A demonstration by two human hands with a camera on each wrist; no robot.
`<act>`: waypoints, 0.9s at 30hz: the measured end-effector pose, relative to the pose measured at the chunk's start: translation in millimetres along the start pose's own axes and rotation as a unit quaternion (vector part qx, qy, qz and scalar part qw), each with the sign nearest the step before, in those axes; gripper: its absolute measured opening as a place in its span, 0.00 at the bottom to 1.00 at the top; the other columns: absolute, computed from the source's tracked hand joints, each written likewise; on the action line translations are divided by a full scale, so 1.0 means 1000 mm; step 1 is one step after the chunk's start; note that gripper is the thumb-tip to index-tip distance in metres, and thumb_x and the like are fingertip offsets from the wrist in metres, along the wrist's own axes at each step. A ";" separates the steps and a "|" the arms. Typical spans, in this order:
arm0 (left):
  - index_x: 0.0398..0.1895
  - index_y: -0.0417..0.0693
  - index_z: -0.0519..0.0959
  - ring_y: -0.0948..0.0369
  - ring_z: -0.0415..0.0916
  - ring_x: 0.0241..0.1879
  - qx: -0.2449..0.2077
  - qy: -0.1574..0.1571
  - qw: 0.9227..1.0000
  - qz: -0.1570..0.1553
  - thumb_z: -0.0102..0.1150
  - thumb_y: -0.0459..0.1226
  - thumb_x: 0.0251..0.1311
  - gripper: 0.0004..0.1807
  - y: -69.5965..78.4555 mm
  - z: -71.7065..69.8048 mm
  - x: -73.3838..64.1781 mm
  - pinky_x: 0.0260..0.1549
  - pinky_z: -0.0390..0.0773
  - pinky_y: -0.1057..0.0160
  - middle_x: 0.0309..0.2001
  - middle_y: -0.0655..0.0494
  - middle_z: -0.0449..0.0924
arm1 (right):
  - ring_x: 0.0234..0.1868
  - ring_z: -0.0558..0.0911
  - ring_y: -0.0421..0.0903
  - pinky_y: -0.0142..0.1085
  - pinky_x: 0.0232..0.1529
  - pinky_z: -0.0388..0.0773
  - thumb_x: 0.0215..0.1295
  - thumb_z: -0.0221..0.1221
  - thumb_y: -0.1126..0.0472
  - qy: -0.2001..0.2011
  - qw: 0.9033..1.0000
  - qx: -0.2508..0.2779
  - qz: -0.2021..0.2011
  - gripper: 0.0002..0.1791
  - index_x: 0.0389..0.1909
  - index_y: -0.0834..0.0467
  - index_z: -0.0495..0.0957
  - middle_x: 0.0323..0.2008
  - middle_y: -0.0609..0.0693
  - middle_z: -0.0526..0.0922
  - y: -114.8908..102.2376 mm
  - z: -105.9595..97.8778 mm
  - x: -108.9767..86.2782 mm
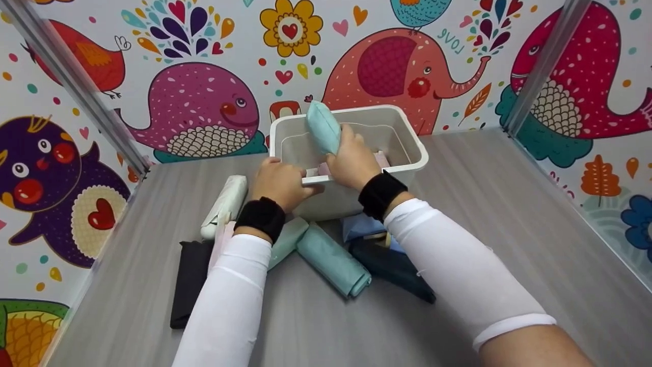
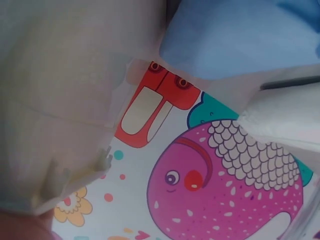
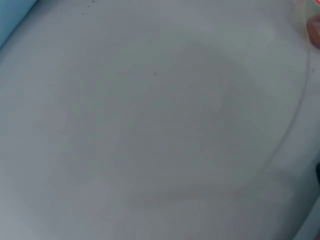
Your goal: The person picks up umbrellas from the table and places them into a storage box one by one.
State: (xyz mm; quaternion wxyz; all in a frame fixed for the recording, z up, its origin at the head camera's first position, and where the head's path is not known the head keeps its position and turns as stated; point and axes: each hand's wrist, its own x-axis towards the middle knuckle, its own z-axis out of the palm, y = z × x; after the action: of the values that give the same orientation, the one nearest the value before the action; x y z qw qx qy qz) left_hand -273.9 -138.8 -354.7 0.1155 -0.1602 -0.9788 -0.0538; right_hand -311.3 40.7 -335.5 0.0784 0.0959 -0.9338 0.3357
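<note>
My right hand point(image 1: 354, 159) grips a light aqua folded umbrella point(image 1: 323, 127), tilted over the opening of a cream plastic bin point(image 1: 321, 202). The left hand point(image 1: 281, 184) holds the bin's near left rim, its fingers over the edge. Something pale pink point(image 1: 381, 159) lies inside the bin, partly hidden by the right hand. In the left wrist view the bin wall point(image 2: 60, 110) looms close, with blue fabric point(image 2: 240, 40) above. Mostly blurred pale bin wall point(image 3: 160, 120) fills the right wrist view.
Folded umbrellas lie before the bin: white point(image 1: 225, 204), black point(image 1: 191, 285), pink point(image 1: 220, 242), pale green point(image 1: 286, 242), teal point(image 1: 333, 260), navy point(image 1: 395, 269) and blue point(image 1: 359, 228). Grey tabletop point(image 1: 489, 204) extends around them. Patterned panels point(image 1: 204, 102) stand behind and at both sides.
</note>
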 end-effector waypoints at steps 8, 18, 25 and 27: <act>0.25 0.48 0.86 0.51 0.88 0.35 0.005 0.008 1.000 0.005 0.67 0.61 0.63 0.26 0.000 -0.002 -0.001 0.69 0.69 0.44 0.21 0.53 0.85 | 0.54 0.84 0.60 0.57 0.57 0.81 0.68 0.62 0.52 -0.028 0.999 -0.035 0.027 0.38 0.74 0.61 0.60 0.58 0.64 0.80 -0.005 0.001 -0.002; 0.26 0.48 0.86 0.51 0.87 0.34 0.003 0.012 1.000 -0.001 0.69 0.60 0.62 0.25 -0.001 0.000 -0.001 0.70 0.69 0.45 0.22 0.53 0.85 | 0.55 0.83 0.57 0.52 0.57 0.81 0.70 0.62 0.47 -0.091 0.992 -0.057 0.064 0.36 0.69 0.61 0.61 0.56 0.62 0.79 -0.009 0.000 0.002; 0.25 0.48 0.85 0.50 0.88 0.37 0.004 0.011 1.000 0.002 0.68 0.61 0.62 0.26 -0.001 0.000 -0.001 0.68 0.70 0.46 0.23 0.53 0.86 | 0.54 0.82 0.57 0.51 0.57 0.80 0.72 0.60 0.47 -0.125 0.986 -0.083 0.077 0.33 0.67 0.62 0.61 0.55 0.63 0.79 -0.013 -0.003 0.005; 0.25 0.48 0.86 0.50 0.88 0.37 0.002 0.010 1.000 0.003 0.68 0.61 0.62 0.26 -0.001 0.000 -0.001 0.68 0.70 0.46 0.23 0.53 0.86 | 0.54 0.81 0.57 0.51 0.58 0.80 0.73 0.59 0.48 -0.135 0.983 -0.096 0.077 0.32 0.67 0.63 0.62 0.56 0.63 0.79 -0.013 -0.004 0.006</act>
State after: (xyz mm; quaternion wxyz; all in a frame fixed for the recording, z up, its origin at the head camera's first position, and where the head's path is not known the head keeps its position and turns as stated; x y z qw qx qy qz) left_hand -273.0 -139.7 -355.0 0.1262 -0.1623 -0.9772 -0.0526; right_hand -314.0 32.5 -323.0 -0.0655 0.0602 -0.9682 0.2340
